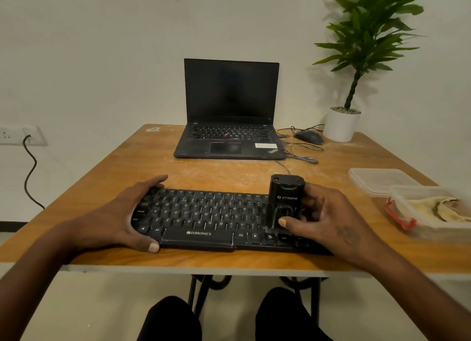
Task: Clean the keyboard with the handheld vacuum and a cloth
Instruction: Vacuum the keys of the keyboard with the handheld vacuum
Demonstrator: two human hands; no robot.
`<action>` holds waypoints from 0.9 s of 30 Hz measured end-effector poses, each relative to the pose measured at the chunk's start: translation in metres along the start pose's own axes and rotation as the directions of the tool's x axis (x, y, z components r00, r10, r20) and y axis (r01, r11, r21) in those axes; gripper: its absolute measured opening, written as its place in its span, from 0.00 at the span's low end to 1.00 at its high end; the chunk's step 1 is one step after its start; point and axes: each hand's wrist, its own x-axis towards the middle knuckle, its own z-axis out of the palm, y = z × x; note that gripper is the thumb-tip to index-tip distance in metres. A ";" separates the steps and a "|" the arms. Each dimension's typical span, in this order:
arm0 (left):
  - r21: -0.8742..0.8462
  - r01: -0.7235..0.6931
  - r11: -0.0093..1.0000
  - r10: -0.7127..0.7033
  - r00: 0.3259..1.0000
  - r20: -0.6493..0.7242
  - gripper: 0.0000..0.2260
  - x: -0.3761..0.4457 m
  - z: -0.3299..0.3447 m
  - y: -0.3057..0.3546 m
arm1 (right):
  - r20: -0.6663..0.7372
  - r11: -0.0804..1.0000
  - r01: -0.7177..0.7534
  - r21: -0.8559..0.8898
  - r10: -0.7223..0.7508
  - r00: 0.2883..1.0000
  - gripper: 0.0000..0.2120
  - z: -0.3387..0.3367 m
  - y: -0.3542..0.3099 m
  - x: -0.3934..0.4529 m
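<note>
A wooden desk with a worn, dusty top stands against a plain pale wall. At its far edge, near the middle, an open black laptop sits with a dark screen. Toward the far right corner are a dark mouse with its looped cable and a white pot holding a green plant. Along the right edge lie a clear plastic lid and, nearer, a clear container with a red clip; what lies inside is pale, perhaps a cloth, though the view is too soft to tell. On the wall to the left, a socket has a black cord hanging from it. Black metal legs show under the desk, with the person's dark-clad knees below.

The black keyboard lies along the near edge of the desk, centred. The left hand clasps its left end, fingers curled over the far edge and thumb pressed on the near edge. The right hand grips the black handheld vacuum, which stands upright on the right part of the keyboard, nozzle down on the keys; the thumb lies across its front and the fingers wrap behind it. Both forearms reach in from the near corners.
</note>
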 end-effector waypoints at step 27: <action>0.048 -0.006 0.999 0.006 1.000 0.011 0.61 0.008 -0.006 -0.008 | -0.138 0.998 -0.037 -0.048 0.030 0.990 0.25 -0.023 0.022 0.014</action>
